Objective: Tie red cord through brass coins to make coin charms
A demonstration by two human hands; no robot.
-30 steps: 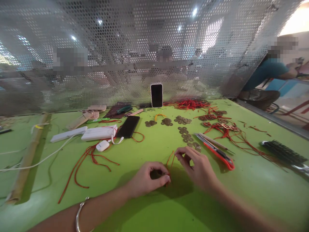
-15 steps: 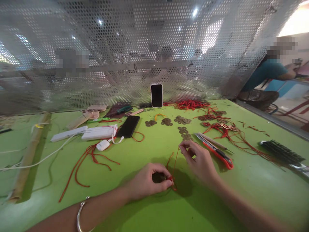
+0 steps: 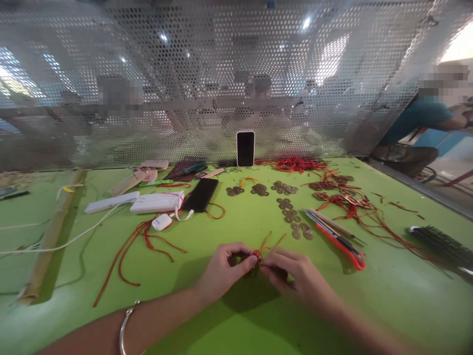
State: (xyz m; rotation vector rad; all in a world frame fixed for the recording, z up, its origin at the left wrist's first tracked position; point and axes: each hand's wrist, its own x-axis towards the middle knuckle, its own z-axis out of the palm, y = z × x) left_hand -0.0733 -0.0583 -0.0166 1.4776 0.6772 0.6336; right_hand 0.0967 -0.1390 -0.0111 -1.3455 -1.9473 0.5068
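Note:
Red cord (image 3: 257, 254) forms a small loop or knot between my two hands, with two loose ends sticking up and away from me. My left hand (image 3: 231, 268) pinches the knot between thumb and forefinger; whatever lies behind its fingers is mostly hidden. My right hand (image 3: 291, 271) is closed at the cord's right side, fingertips pressed together on a strand. Beyond my hands lie round coins with holes (image 3: 290, 215), spread in small clusters. Right of them rests a red utility knife (image 3: 340, 241) beside a thin awl-like tool (image 3: 336, 226).
A black phone (image 3: 201, 195), white power strip (image 3: 157, 202) and white earphone case (image 3: 161, 222) lie left, near loose red cords (image 3: 138, 241). Another phone (image 3: 246, 149) stands against the perforated metal screen (image 3: 192, 118). A black brush (image 3: 441, 246) lies right; a person sits beyond.
My right hand has come down and toward my left hand, from pulling a strand upward to pinching beside the knot. More coins are uncovered. The view has shifted slightly.

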